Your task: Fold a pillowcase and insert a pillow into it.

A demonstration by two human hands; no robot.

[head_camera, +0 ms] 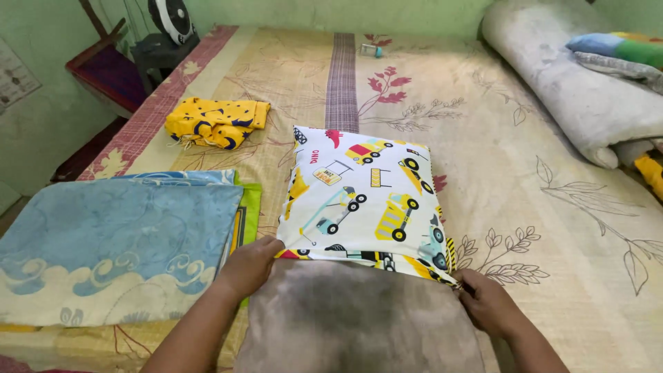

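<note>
Both hands work at the open end of a white pillowcase (359,200) printed with yellow trucks and other construction vehicles, which lies on the bed (552,228) near the middle of its near edge. A grey-brown pillow (359,324) sticks out of the case toward the person, its far end tucked inside the opening and its near end reaching the bed's near edge. The left hand (250,266) is clenched on the left corner of the pillowcase opening, fingers curled over the hem where it meets the pillow. The right hand (487,304) pinches the right corner of the same hem, thumb and fingers closed on the cloth just beside the pillow's right side.

To the left of the pillowcase, touching the bed's near left corner, lies a folded blue sheet (117,242) with pale wave patterns, and a green and yellow folded cloth (248,207) peeks out from under its right edge. Farther up the left side of the bed sits a small folded yellow cloth (215,122) with dark blue shapes. At the far right corner a rolled pale grey blanket (580,90) lies along the bed's right edge, with a multicoloured cloth (615,47) on top of it. The bed's cover is beige with leaf and red flower prints. Beyond the far left corner stands a white fan (171,17) on a dark stand.
</note>
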